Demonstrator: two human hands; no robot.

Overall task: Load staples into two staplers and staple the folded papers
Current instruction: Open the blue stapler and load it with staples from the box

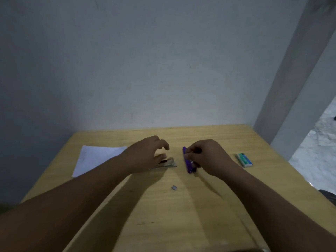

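— How are the hands placed?
— The purple stapler (189, 161) is pinched by the right hand (205, 157) at mid-table; the left hand (147, 153) is arched, fingers loose, over the silver stapler (166, 163), contact seemingly absent.

Both forearms reach forward, bare, converging toward centre. Left hand (145, 153) palm down, fingers loosely curved and spread, thumb extended beneath; grip state unclear, fingertips partly hidden. Right hand (205, 157) knuckles up, fingers curled in tight, thumb and fingertips pinching at its left edge. Wrists roughly level, hands just apart.
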